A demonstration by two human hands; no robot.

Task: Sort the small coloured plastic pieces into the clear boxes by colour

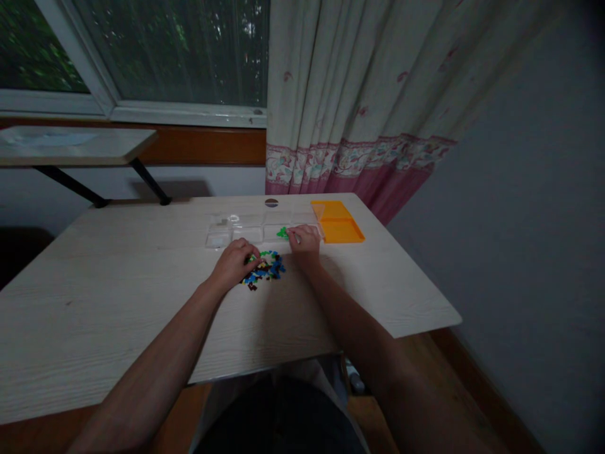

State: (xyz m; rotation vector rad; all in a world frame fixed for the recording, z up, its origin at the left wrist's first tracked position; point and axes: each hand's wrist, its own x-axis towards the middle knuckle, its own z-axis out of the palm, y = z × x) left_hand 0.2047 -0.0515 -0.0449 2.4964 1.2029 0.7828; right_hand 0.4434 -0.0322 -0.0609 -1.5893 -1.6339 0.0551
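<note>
A pile of small blue, green, brown and yellow pieces (268, 268) lies on the table in the head view. My left hand (235, 263) rests at the pile's left side, with its fingers curled in among the pieces; what they pinch is too small to make out. Behind the pile is a clear plastic compartment box (248, 235). My right hand (305, 243) is over its front right part, thumb and fingers closed together. Beside those fingertips, green pieces (282, 232) show in a compartment. Whether a piece is between the fingers is hidden.
An orange plastic case (343, 230) lies to the right of the clear box. A dark round spot (271, 202) is near the table's back edge. At the back left stands a raised shelf (80, 145) on black legs. A curtain (350, 151) hangs behind the table (118, 302).
</note>
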